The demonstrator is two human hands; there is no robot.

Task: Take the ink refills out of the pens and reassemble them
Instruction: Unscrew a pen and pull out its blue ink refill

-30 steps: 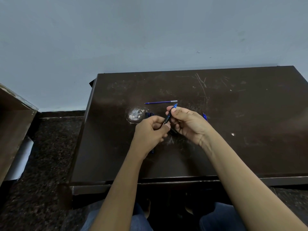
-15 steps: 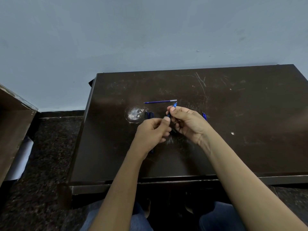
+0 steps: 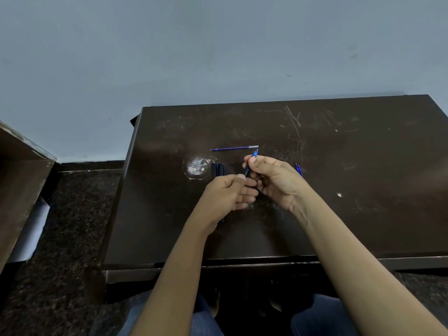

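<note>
Pens are the business: one slim blue-and-black plastic pen [image 3: 251, 163] is pinched between the thumb and fingertips of the right hand [image 3: 274, 181], its blue tip slanting up toward the far edge of the dark scratched wooden table [image 3: 363, 214]. Half a second ago the pen was almost swallowed between both hands; now more of its barrel shows again and the left hand [image 3: 228, 195] closes on its lower end with thumb and forefinger, other fingers loosely curled. That reads as a twist or pull at the joint, so this pen is probably being opened or screwed together; which one I cannot tell. One thin blue ink refill [image 3: 234, 148] lies free just beyond the hands, unmoved. Dark pen parts [image 3: 218, 169] lie beside a pale worn patch [image 3: 197, 166]
</note>
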